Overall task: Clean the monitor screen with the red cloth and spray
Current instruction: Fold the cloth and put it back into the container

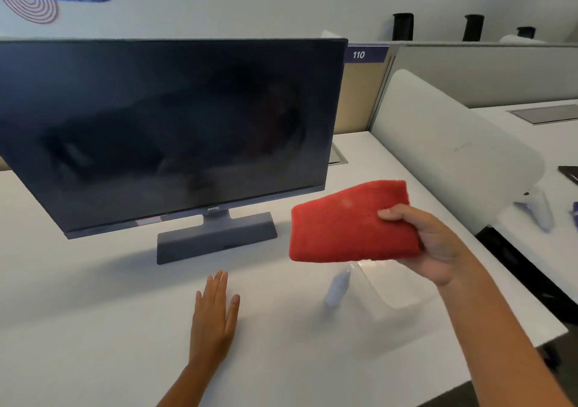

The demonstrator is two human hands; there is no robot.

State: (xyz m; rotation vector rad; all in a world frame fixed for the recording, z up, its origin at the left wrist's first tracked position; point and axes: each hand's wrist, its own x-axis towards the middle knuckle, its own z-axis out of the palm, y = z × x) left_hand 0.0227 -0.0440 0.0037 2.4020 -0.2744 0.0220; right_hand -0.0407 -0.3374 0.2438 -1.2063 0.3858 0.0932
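A dark, switched-off monitor (169, 125) stands on its grey base (215, 237) on the white desk (93, 312). My right hand (434, 244) holds a folded red cloth (347, 222) in the air, to the right of the monitor's lower corner and apart from the screen. Below the cloth a small pale spray bottle (337, 287) stands on the desk, blurred. My left hand (214, 316) lies flat on the desk in front of the monitor base, fingers together, holding nothing.
A white curved divider panel (450, 146) rises at the desk's right side. Beyond it lies another desk (531, 131) with a dark object at the far right edge. Grey partition walls (484, 71) run behind. The desk's right edge drops off near my right forearm.
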